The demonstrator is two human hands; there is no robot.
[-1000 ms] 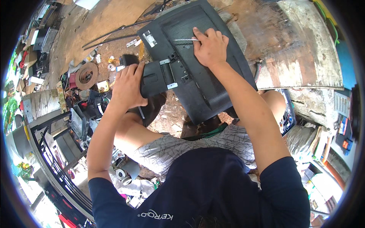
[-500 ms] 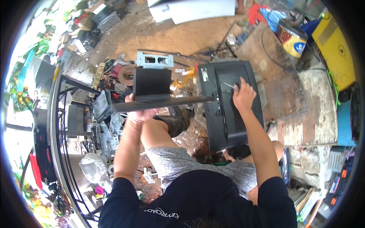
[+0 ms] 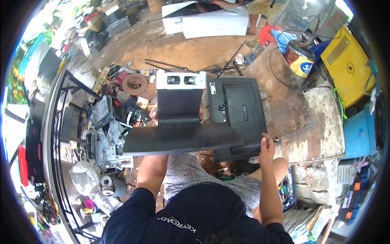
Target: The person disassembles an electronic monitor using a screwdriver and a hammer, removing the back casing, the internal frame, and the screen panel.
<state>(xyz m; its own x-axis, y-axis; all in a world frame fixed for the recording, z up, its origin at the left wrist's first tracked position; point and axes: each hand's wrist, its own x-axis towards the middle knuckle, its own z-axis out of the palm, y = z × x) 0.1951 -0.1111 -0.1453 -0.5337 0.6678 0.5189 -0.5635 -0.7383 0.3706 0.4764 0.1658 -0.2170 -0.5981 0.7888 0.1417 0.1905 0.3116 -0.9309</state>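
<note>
Nearest, the right hand (image 3: 267, 151) is at the near right corner of the monitor (image 3: 245, 99); whether it grasps anything, or truly touches the casing, I cannot tell. The person's bent right knee (image 3: 281, 166) lies just beside that corner, so little room is left there for the wrist.

Slightly farther, to the left, the dark monitor stand (image 3: 183, 138) is up in the air, its broad base toward the person and its pale metal bracket (image 3: 180, 80) pointing away. The left hand (image 3: 154, 116) grips its neck from beneath, fingers showing on both sides; the palm is hidden. A firm hold there seems wise, since the wide base could twist the wrist. The base overlaps the monitor's near left part in this view, so lifting it well clear would avoid scraping.

The monitor lies back side up, right of the stand, apart from the bracket.

On the left, a metal rack (image 3: 47, 146), a white plastic bag (image 3: 83, 179) and scrap casings (image 3: 103, 112) crowd the arm's path. A worn board (image 3: 284, 93) borders the monitor on the right. Beyond lie thin black strips (image 3: 166, 65), a brown sheet (image 3: 174, 53) and, farthest, a white panel (image 3: 211, 25).
</note>
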